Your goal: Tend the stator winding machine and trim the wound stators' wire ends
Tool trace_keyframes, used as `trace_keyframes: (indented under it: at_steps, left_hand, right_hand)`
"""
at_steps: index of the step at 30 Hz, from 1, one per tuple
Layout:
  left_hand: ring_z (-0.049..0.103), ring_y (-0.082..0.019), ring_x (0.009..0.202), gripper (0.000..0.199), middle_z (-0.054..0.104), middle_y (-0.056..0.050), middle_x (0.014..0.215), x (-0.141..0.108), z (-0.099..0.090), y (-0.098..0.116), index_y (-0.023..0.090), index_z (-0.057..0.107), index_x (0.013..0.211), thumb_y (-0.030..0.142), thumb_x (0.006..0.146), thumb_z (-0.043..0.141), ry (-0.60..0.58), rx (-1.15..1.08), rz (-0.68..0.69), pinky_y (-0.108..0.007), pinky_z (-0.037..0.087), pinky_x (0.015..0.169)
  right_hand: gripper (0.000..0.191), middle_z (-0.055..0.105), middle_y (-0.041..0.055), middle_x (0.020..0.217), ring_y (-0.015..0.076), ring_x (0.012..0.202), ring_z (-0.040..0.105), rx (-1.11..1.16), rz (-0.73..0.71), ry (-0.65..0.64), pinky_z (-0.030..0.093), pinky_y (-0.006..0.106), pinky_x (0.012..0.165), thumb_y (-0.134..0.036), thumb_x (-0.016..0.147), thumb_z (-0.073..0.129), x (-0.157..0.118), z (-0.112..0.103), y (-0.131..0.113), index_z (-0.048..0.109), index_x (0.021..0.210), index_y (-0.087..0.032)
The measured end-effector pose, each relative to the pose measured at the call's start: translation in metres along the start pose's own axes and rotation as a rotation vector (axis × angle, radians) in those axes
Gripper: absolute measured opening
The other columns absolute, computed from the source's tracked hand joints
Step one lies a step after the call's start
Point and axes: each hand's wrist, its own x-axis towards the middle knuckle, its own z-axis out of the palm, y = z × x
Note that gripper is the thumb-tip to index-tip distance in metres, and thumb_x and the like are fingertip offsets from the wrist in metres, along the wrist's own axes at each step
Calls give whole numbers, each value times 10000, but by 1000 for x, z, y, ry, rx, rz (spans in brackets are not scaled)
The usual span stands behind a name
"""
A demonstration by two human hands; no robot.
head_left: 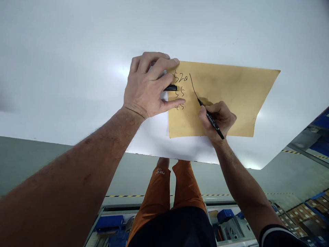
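Note:
A sheet of yellow-brown paper [239, 99] lies on a white table. On its left part are handwritten black numbers, with a long slanting line to the right of them. My right hand [219, 118] grips a black marker [215, 127], whose tip touches the paper at the lower end of that line. My left hand [150, 82] rests across the paper's left edge, its middle fingertip and thumb on the sheet. From under its curled index finger sticks a black marker cap [171, 88], held in the hand; the cap's other end is hidden.
The white tabletop [64, 68] stretches far to the left and back, its near edge just before my legs. Blue bins [109, 223] and metal parts stand on a bench behind me. Shelves with boxes [305, 216] are at the lower right.

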Motion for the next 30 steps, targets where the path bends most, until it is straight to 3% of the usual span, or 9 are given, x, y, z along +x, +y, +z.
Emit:
trace_keyframes:
  at_steps: [6,11,14,18,21,24,30]
  left_hand:
    - [564,-476,1604,441,696,-3,1651,0,-7,5,413,785,1159,802,950,787,20,75,12,-833,468,1240]
    - [559,-476,1600,438,701,3,1640,0,-7,6,418,792,1156,801,945,784,21,65,-1,-825,463,1239]
    - [557,-470,1596,459,692,2,1653,0,-5,3,407,779,1138,820,936,797,27,70,4,-816,449,1231]
    - [575,-489,1541,714,705,-70,1646,1,5,-7,313,712,1099,961,822,830,43,66,33,-790,451,1170]
    - [556,-525,1545,834,708,-112,1620,2,11,-13,276,663,1035,1031,732,844,35,5,23,-797,422,1195]
    - [531,-542,1569,815,721,-118,1566,2,14,-15,277,649,993,1027,740,847,30,-57,-11,-817,378,1255]
    - [514,-531,1582,694,748,-113,1484,-1,16,-17,279,645,973,936,844,827,58,-119,-68,-839,358,1296]
  right_hand:
    - [342,527,-67,638,107,544,439,31,-14,-104,394,297,497,-379,967,812,-14,-4,-3,567,753,-271]
    - [344,468,-85,606,87,502,388,41,-86,-235,352,273,459,-322,968,779,-28,-3,-11,540,729,-266]
    - [336,480,-92,603,88,490,406,103,-55,-205,361,274,446,-327,973,804,-30,-4,-12,554,756,-270]
    - [285,542,-85,635,107,519,467,134,5,-79,383,287,457,-364,991,835,-15,-12,-4,608,841,-281]
    - [349,548,-75,641,112,520,451,90,-18,-8,372,304,457,-433,995,842,5,-17,5,580,815,-288]
    - [404,564,-68,640,110,515,452,42,-35,-8,395,310,464,-486,991,829,18,-18,12,540,783,-294]
    - [327,562,-84,628,110,515,472,58,-25,-63,405,294,463,-400,960,845,19,-17,14,575,809,-292]
